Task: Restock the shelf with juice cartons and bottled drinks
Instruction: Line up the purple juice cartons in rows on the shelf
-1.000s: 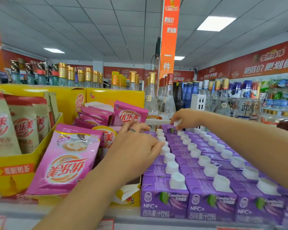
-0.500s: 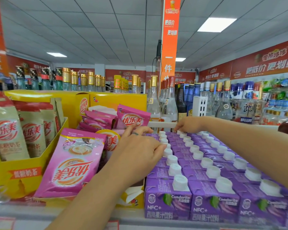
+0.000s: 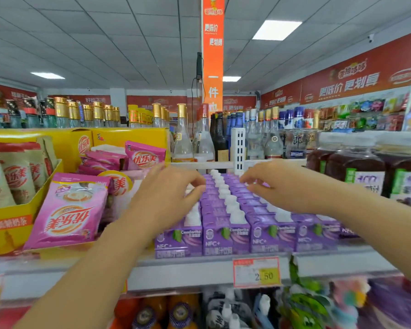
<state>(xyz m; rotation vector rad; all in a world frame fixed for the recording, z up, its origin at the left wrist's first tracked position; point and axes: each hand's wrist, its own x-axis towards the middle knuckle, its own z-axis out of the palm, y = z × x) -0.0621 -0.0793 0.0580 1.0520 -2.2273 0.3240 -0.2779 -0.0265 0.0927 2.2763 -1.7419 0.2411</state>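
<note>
Purple cartons (image 3: pixel 226 233) fill rows at the shelf (image 3: pixel 199 274) front. The right hand (image 3: pixel 280 186) has drawn back from the rear row. It and the left hand (image 3: pixel 166 198) both curl fingers over mid-row caps, pinch unclear, so straightening seems nearly done. Left of the cartons, a yellow box (image 3: pixel 10 231) holds pink sachets (image 3: pixel 67 210).

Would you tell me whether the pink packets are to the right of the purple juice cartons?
No, the pink packets lie to the left of the purple juice cartons.

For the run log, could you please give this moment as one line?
left hand: on purple juice cartons, left rows | right hand: over cartons farther back | grip: unclear
</note>
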